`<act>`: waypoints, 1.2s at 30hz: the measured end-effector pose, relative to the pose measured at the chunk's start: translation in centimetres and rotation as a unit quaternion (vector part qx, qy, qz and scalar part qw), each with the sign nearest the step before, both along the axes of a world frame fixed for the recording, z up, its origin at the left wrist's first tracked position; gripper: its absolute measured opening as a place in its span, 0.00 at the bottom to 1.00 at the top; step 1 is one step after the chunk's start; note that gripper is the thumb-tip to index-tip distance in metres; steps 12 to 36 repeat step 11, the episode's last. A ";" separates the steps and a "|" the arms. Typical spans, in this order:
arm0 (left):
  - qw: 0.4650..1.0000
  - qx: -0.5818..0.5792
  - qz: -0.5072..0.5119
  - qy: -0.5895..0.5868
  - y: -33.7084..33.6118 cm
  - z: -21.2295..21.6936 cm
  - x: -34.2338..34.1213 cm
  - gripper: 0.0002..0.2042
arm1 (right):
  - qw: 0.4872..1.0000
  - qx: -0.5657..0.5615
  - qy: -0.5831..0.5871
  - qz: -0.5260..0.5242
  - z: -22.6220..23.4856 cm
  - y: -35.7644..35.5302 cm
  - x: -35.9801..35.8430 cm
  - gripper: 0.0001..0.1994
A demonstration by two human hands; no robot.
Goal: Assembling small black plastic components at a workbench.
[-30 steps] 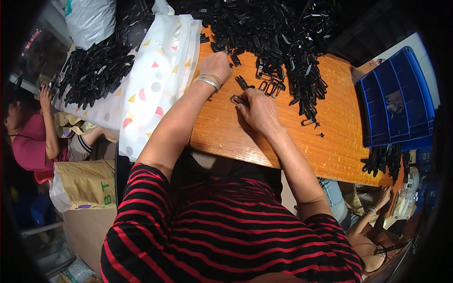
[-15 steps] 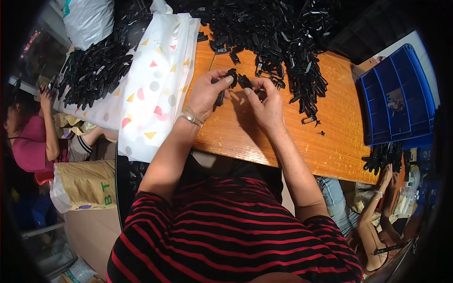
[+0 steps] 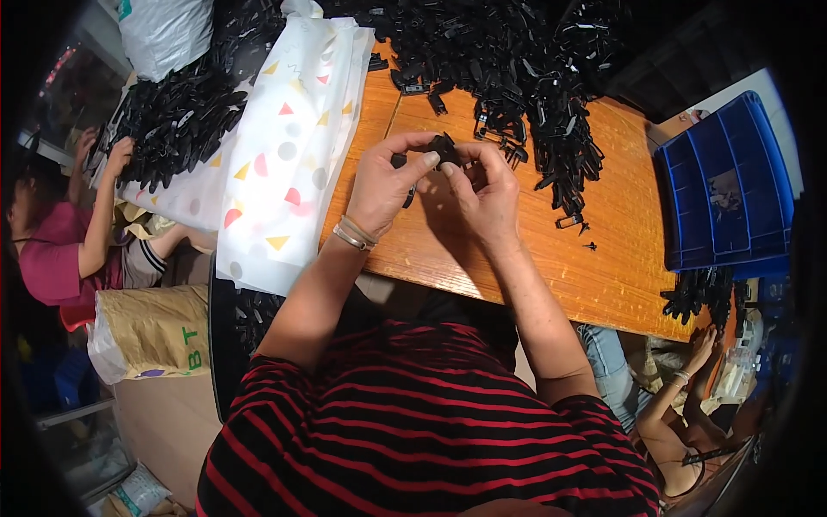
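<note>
Over the wooden table (image 3: 551, 276), my two hands meet at a small black plastic part (image 3: 444, 150). My left hand (image 3: 381, 188) is closed, its thumb and forefinger pinching the part from the left. More black plastic (image 3: 409, 198) shows below the left fingers, seemingly tucked in that hand. My right hand (image 3: 488, 194) is closed too, with thumb and fingertips on the part's right side. Whether one piece or two joined pieces sit between the fingertips, I cannot tell. Beyond my hands a large heap of black plastic parts (image 3: 508, 69) covers the far side of the table.
White patterned sheeting (image 3: 284, 164) lies left, beside another black pile (image 3: 177, 129). A blue divided crate (image 3: 728, 185) stands right. One tiny black piece (image 3: 590, 246) lies near the heap. Co-workers sit at left (image 3: 65, 258) and lower right (image 3: 672, 422). A brown sack (image 3: 146, 332) stands lower left.
My hands have come together: the black pieces held apart before now meet at the fingertips. The left co-worker's hand has moved onto the pile there.
</note>
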State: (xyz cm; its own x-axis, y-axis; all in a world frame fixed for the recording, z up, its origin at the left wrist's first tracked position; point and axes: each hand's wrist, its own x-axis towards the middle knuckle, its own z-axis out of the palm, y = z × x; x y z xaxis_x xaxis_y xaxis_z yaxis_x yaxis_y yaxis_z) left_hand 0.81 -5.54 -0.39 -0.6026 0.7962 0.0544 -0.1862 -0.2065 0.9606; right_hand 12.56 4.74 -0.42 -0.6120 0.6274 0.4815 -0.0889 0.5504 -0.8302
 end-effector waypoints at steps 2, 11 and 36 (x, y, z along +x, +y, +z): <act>1.000 -0.011 0.009 0.017 0.0 -0.1 0.3 0.15 | 0.999 0.046 -0.012 -0.015 0.2 -0.1 0.3 0.09; 0.994 0.068 0.016 0.087 -1.4 0.4 2.2 0.20 | 0.998 0.063 0.017 -0.013 -0.9 -1.6 0.9 0.17; 0.994 0.068 0.016 0.087 -1.4 0.4 2.2 0.20 | 0.998 0.063 0.017 -0.013 -0.9 -1.6 0.9 0.17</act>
